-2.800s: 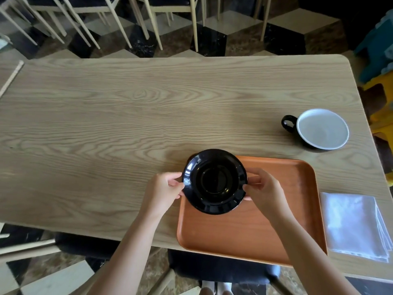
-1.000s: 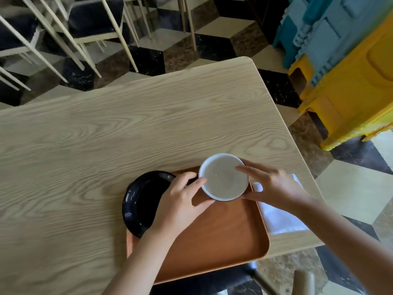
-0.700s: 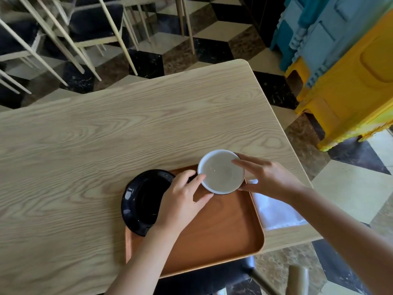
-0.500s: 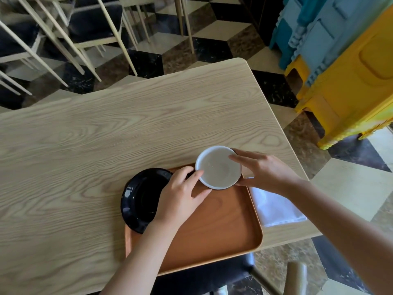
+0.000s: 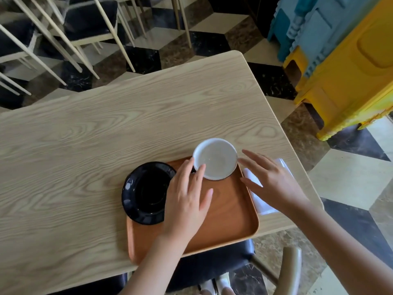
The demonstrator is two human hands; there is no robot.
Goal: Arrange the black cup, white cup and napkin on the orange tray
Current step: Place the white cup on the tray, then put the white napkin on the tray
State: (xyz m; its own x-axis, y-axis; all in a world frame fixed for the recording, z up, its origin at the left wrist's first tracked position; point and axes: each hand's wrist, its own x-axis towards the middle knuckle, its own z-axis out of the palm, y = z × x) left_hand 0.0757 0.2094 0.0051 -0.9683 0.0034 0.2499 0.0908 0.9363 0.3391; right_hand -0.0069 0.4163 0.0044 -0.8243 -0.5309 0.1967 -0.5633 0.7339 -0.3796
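Note:
The orange tray (image 5: pixel 229 213) lies at the near edge of the wooden table. The black cup on its black saucer (image 5: pixel 146 192) rests on the tray's far left corner, overhanging the rim. The white cup (image 5: pixel 215 159) stands on the tray's far right corner. My left hand (image 5: pixel 187 199) hovers over the tray with fingers spread, its fingertips at the white cup's left rim. My right hand (image 5: pixel 270 182) is open just right of the white cup, apart from it. The white napkin (image 5: pixel 255 196) lies on the table right of the tray, mostly hidden under my right hand.
The wooden table (image 5: pixel 106 128) stretches away to the left and far side. Chairs (image 5: pixel 85 28) stand behind it. Yellow and blue plastic stools (image 5: pixel 344 60) are stacked at the right. A dark seat (image 5: pixel 212 265) sits below the tray's near edge.
Both hands carried the white cup onto the tray's far right corner and have now let go of it, fingers spreading. The black cup and saucer were set down on the tray earlier.

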